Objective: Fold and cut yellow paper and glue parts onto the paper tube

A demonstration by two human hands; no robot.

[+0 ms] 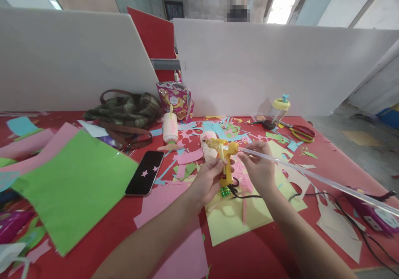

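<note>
Head view: your left hand [207,179] grips glue gun [230,148]; right hand [261,167] pinches glue stick [311,173] behind it. Stick's end cropped.

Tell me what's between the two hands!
In the head view, the glue gun is between the left hand and right hand, with a clear stick at its back end and pink scraps behind.

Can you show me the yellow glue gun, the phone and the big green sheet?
Yellow glue gun [231,148]: head view, on the rear of its body.
Phone [145,183]: head view, on its dark screen.
Big green sheet [79,183]: head view, near its middle.
</note>
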